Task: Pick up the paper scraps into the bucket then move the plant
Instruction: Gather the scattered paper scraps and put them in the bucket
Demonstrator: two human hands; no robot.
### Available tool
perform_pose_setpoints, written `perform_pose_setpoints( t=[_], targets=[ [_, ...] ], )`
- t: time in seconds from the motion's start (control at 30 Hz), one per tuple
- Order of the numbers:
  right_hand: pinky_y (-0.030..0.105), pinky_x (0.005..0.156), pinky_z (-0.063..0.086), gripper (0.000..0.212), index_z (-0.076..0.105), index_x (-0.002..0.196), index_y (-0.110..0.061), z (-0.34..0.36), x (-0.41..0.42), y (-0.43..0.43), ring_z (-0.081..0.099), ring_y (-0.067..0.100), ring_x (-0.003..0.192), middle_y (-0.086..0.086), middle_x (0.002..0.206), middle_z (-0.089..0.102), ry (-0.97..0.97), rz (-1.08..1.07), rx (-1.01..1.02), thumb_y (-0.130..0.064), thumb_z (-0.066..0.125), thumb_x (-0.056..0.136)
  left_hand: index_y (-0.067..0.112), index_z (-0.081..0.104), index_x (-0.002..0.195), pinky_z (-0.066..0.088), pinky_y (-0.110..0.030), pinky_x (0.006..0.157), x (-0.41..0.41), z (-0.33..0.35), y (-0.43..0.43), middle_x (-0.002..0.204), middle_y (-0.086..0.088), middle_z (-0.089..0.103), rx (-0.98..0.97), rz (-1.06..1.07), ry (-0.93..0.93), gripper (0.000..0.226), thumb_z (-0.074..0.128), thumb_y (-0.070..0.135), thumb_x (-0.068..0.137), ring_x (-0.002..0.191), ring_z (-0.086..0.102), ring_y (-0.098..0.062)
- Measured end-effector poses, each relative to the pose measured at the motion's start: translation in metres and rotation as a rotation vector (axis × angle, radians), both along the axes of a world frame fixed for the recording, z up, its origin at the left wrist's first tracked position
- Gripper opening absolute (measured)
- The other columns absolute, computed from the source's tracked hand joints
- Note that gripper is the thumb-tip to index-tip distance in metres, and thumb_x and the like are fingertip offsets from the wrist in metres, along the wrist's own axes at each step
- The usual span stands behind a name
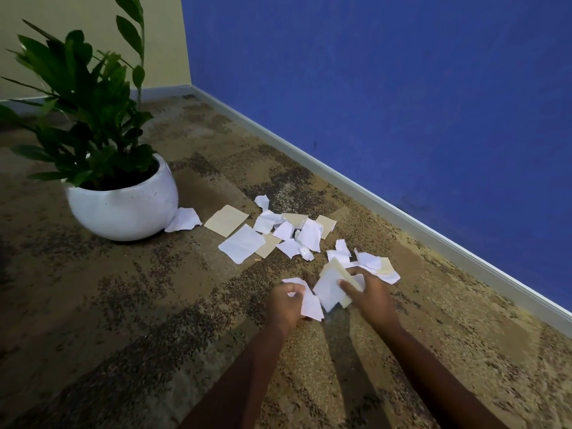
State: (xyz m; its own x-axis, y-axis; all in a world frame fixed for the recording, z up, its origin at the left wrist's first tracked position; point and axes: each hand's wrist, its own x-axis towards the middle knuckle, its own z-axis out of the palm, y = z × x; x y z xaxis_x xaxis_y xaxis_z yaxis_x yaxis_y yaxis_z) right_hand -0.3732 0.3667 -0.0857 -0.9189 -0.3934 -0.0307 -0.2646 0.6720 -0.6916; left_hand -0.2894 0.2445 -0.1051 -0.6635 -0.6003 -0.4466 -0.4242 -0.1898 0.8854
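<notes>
Several white and tan paper scraps [266, 233] lie scattered on the carpet right of the plant. My left hand [286, 305] grips a white scrap [311, 306] just above the floor. My right hand [368, 297] holds a small stack of white and tan scraps [332, 287], thumb on top. More scraps [376, 264] lie just beyond my right hand. The plant [89, 97] has dark green leaves and stands in a round white pot [123, 209] at the left; one white scrap [184, 219] touches the pot's base. No bucket is in view.
A blue wall [387, 103] with a grey baseboard [371, 205] runs diagonally along the right. A beige wall [62, 13] stands behind the plant, forming a corner. Brown mottled carpet [139, 305] covers the floor.
</notes>
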Motion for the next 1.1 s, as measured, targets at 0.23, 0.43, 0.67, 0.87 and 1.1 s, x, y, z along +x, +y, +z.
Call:
perform_pose_setpoints(
  t=[0.23, 0.43, 0.67, 0.87, 1.1],
  targets=[
    [0.022, 0.074, 0.053, 0.027, 0.061, 0.114, -0.009, 0.005, 0.035, -0.028, 0.065, 0.015, 0.09, 0.008, 0.111, 0.065, -0.255, 0.459, -0.068, -0.009, 0.06, 0.088, 0.002, 0.059, 0.117, 0.05, -0.018, 0.048, 0.004, 0.016, 0.0, 0.098, -0.01, 0.068, 0.357, -0.029, 0.046, 0.043, 0.054, 0.037, 0.093, 0.073, 0.064, -0.016],
    [0.031, 0.101, 0.041, 0.054, 0.05, 0.133, -0.01, -0.003, 0.028, -0.032, 0.052, 0.014, 0.117, 0.004, 0.133, 0.055, -0.526, 0.479, -0.033, 0.0, 0.063, 0.082, -0.007, 0.046, 0.132, 0.052, -0.039, 0.078, 0.013, 0.012, -0.015, 0.13, -0.029, 0.055, 0.368, 0.159, 0.044, 0.037, 0.042, -0.007, 0.095, 0.103, 0.058, -0.035],
    [0.029, 0.096, 0.043, 0.047, 0.053, 0.131, -0.008, -0.023, -0.006, -0.024, 0.052, 0.027, 0.119, 0.014, 0.134, 0.054, -0.099, 0.198, 0.31, -0.015, 0.061, 0.086, -0.009, 0.043, 0.135, 0.039, -0.043, 0.104, 0.019, -0.001, -0.032, 0.138, -0.027, 0.049, 0.205, 0.206, -0.049, 0.042, 0.047, -0.01, 0.093, 0.128, 0.046, -0.038],
    [0.039, 0.095, 0.049, 0.047, 0.054, 0.118, -0.011, -0.041, 0.003, -0.027, 0.051, 0.03, 0.117, 0.017, 0.128, 0.048, -0.18, 0.086, 0.488, -0.021, 0.074, 0.077, -0.008, 0.039, 0.138, 0.037, -0.043, 0.108, 0.023, 0.003, -0.034, 0.14, -0.026, 0.047, 0.188, 0.185, -0.064, 0.047, 0.05, -0.009, 0.092, 0.131, 0.044, -0.038],
    [0.019, 0.057, 0.036, 0.034, 0.046, 0.064, -0.019, -0.038, 0.009, -0.031, 0.053, 0.018, 0.079, 0.001, 0.075, 0.052, -0.296, 0.032, 0.29, 0.005, 0.053, 0.086, -0.005, 0.037, 0.14, 0.035, -0.039, 0.111, 0.034, 0.031, -0.055, 0.145, -0.021, 0.044, 0.072, 0.18, -0.096, 0.053, 0.057, 0.001, 0.091, 0.134, 0.042, -0.035]
  ],
)
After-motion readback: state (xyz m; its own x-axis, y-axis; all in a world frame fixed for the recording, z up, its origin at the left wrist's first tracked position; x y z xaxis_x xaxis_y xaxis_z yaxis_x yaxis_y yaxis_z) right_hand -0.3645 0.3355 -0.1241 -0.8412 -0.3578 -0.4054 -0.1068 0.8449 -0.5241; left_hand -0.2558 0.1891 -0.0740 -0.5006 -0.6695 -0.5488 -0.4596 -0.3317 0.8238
